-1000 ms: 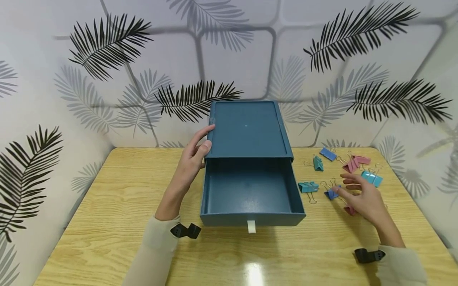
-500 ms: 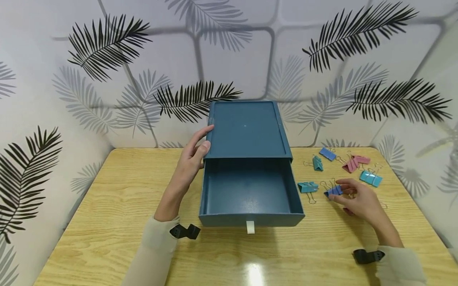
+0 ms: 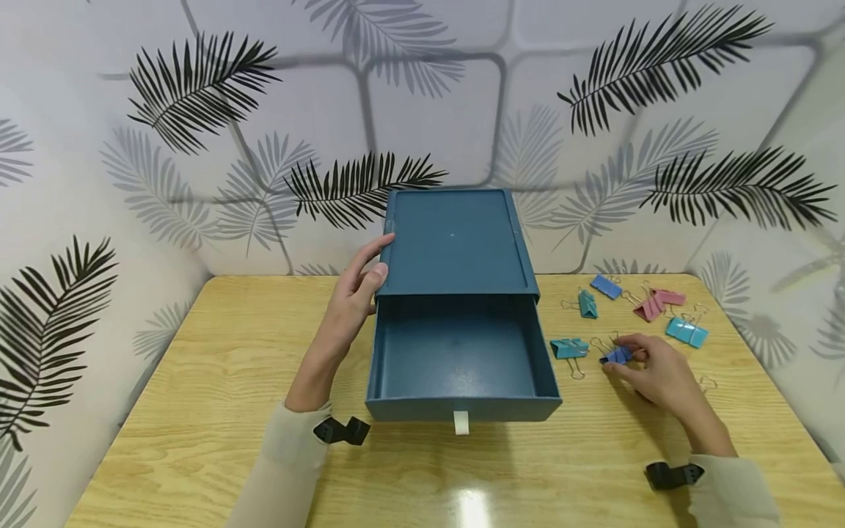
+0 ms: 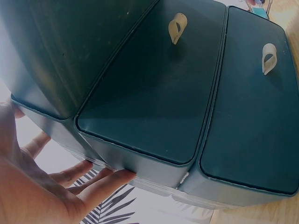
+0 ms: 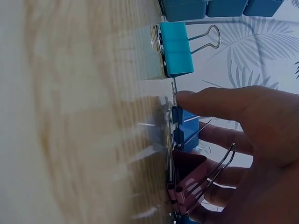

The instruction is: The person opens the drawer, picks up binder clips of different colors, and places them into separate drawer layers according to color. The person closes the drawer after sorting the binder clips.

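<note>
A blue drawer cabinet [image 3: 455, 242] stands at the back, its top drawer [image 3: 416, 411] pulled out, nothing inside. My left hand [image 3: 346, 312] rests on the cabinet's left side; in the left wrist view its straight fingers [image 4: 105, 189] lie along the wall. On the right, my right hand [image 3: 670, 370] pinches a blue binder clip [image 3: 617, 356] low over the table, thumb in front and fingers behind. Seen from the right wrist, the blue clip lies between a teal binder clip [image 5: 177, 49] and a dark red binder clip [image 5: 189, 170]. My right hand hides that red clip in the head view.
Right of the drawer lie more binder clips: a green one [image 3: 587, 303], another blue one [image 3: 606, 286], a pink one [image 3: 650, 306] and a light blue one [image 3: 686, 332]. Two lower drawers, with cream pull loops [image 4: 269, 58], are closed. A patterned wall [image 3: 436, 110] backs the wooden table [image 3: 218, 411].
My right hand has moved left and down onto the blue binder clip, and its thumb and fingers have closed on it. My left hand has stayed on the cabinet.
</note>
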Tool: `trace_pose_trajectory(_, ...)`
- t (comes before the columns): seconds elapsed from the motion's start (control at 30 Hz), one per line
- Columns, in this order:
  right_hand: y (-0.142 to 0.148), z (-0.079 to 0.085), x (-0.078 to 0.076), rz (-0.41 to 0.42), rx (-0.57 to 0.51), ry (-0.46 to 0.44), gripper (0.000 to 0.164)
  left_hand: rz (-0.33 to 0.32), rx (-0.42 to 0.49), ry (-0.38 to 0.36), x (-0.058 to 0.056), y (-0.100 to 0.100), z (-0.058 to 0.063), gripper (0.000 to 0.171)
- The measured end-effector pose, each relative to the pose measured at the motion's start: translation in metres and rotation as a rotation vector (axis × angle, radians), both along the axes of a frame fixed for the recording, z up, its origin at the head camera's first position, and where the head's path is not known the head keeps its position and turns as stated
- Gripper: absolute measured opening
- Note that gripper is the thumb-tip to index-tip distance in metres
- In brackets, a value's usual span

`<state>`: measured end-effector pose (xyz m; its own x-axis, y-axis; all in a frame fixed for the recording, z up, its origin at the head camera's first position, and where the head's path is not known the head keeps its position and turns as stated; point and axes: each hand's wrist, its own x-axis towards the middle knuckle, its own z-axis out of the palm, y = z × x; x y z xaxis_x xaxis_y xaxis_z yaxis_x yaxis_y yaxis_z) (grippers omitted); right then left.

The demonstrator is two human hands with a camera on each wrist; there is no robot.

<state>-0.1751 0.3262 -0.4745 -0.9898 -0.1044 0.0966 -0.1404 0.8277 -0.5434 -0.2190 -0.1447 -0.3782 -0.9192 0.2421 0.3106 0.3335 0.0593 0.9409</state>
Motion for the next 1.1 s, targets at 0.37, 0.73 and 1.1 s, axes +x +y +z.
trace_pose_trajectory(0.37, -0.003, 0.016, 0.005, -0.064, -0.073, 0.086, 0.048, -0.008, 0.014, -0.004, 0.000, -0.001, -0.001, 0.050)
trace_pose_trajectory(0.73, -0.002, 0.034, 0.010, -0.127, -0.201, 0.101, 0.050, -0.013, 0.007, -0.001, 0.000, -0.001, -0.001, 0.050)
trace_pose_trajectory(1.1, -0.006, 0.047, 0.015, -0.152, -0.462, 0.102, 0.034, -0.009, -0.001, -0.001, 0.000, -0.001, 0.000, 0.051)
